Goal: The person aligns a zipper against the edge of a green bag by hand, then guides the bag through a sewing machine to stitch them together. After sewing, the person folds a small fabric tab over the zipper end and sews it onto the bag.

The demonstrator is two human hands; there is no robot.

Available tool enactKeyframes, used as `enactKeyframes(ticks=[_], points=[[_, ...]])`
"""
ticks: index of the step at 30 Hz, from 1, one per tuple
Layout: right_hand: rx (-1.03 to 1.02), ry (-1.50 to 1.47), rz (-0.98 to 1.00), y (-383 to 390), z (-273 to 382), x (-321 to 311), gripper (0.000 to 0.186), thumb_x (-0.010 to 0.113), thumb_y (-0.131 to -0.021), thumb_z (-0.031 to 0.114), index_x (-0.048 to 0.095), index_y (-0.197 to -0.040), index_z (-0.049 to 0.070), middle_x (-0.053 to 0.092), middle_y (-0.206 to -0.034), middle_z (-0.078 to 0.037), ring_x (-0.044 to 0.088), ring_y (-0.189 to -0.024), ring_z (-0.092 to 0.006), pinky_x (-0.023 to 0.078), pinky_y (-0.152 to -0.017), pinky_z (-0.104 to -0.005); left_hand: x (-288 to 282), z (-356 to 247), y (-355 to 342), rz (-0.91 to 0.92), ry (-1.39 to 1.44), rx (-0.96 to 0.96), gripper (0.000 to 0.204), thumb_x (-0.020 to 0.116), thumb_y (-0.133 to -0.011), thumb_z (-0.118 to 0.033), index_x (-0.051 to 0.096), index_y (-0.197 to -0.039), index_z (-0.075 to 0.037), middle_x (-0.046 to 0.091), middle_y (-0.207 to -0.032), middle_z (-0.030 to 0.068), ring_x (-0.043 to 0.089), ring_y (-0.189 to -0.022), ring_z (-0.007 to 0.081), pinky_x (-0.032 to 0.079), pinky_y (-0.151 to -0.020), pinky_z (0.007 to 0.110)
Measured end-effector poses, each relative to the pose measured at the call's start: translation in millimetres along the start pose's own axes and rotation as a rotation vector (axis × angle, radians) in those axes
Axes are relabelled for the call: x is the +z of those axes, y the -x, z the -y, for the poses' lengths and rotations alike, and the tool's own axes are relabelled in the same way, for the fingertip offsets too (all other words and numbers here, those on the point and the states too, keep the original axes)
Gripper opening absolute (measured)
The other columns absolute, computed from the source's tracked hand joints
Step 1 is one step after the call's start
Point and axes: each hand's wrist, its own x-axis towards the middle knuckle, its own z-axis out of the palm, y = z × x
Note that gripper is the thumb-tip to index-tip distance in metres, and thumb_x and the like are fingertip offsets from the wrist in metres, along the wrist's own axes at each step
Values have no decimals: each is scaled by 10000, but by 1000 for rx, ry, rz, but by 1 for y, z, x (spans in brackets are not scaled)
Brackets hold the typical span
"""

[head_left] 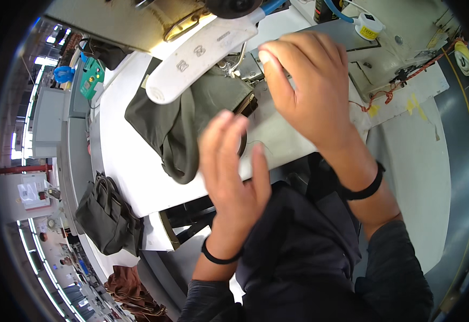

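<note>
Olive-green fabric, which looks like a bag (165, 118), lies folded on the white sewing table with its upper edge by the metal presser parts of a sewing machine (240, 67). A zipper (246, 104) with metal teeth shows at its right edge. My left hand (232, 166), slightly blurred, hovers at the near side of the fabric with fingers stretched and apart, holding nothing visible. Raised to the right of the presser area is my right hand (312, 88). Its fingers are curled and the thumb meets the index finger; whatever may be pinched there is hidden.
A long pale machine cover (202, 59) hangs over the fabric. Another dark green bag (108, 214) lies at the table's left, above brown pieces (130, 290). At the far left stands a green control box (90, 78); a white-capped bottle (368, 26) is at the back right.
</note>
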Motion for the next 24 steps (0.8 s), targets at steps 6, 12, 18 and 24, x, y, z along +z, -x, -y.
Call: enactKeyframes(ticks=[6,12,18,24], points=[[-189,112,231,-28,-28,23,287,652,-984,257,754,-790,73,710,-726,-78,690,-758,-300,479,-880,-457,48,10,18,-85,32,-204,571,733,-949,-112,522,-1436,99,612,-1390,309,590,-1290,503,469,-1087,511],[-24,107,630,-43,-21,31,361,535,-1040,288,769,-880,64,719,-715,-82,696,-692,-311,487,-891,-496,64,57,-12,29,180,-346,574,821,-891,-439,701,-1205,26,719,-935,195,688,-801,340,553,-797,459],[22,169,806,-45,-32,49,516,455,-1066,449,771,-944,59,744,-756,-107,717,-768,-327,469,-965,-506,46,65,-48,203,258,-304,522,878,-829,-524,768,-944,-27,673,-731,60,574,-636,194,505,-639,363],[225,-21,751,-53,-6,31,358,586,-996,379,761,-973,68,763,-793,-113,740,-801,-338,524,-896,-481,30,63,-62,343,303,-284,559,857,-853,-549,727,-909,-9,659,-757,45,550,-689,182,511,-692,370]])
